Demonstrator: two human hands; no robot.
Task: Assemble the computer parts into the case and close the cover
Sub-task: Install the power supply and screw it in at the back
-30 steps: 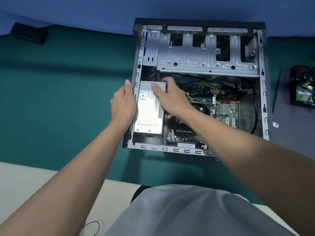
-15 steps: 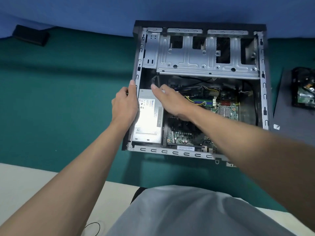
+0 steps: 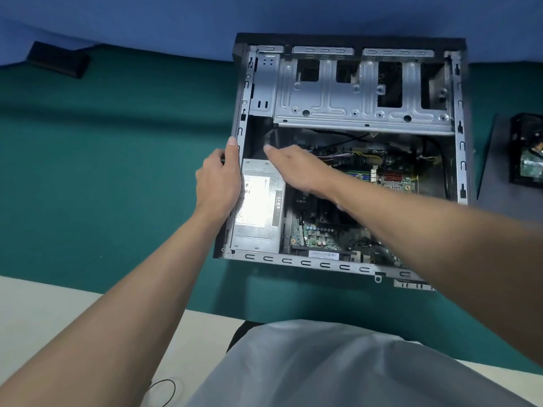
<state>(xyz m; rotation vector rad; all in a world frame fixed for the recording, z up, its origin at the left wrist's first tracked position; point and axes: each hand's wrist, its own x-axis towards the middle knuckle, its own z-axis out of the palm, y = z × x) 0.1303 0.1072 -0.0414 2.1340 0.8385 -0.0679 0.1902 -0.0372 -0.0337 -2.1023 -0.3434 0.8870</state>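
Observation:
The open computer case [image 3: 458,142] lies flat on the green mat. A silver power supply [image 3: 258,218] sits in its near left corner, beside the motherboard [image 3: 323,233]. The metal drive cage [image 3: 352,104] spans the far end. My left hand [image 3: 217,183] grips the case's left wall, with the thumb along the rim. My right hand [image 3: 299,168] reaches in past the far end of the power supply. Its fingers are straight, and the fingertips are at a black cable [image 3: 269,136]. My right forearm hides part of the motherboard.
A dark flat panel [image 3: 496,171] lies right of the case, and a loose black computer part [image 3: 527,154] sits on it. A small black object [image 3: 58,58] lies at the far left. The white table edge [image 3: 44,312] runs along the near side.
The power supply has slid toward the case's near wall. My right hand has left its top and moved into the gap beyond it. My left hand stays on the left wall.

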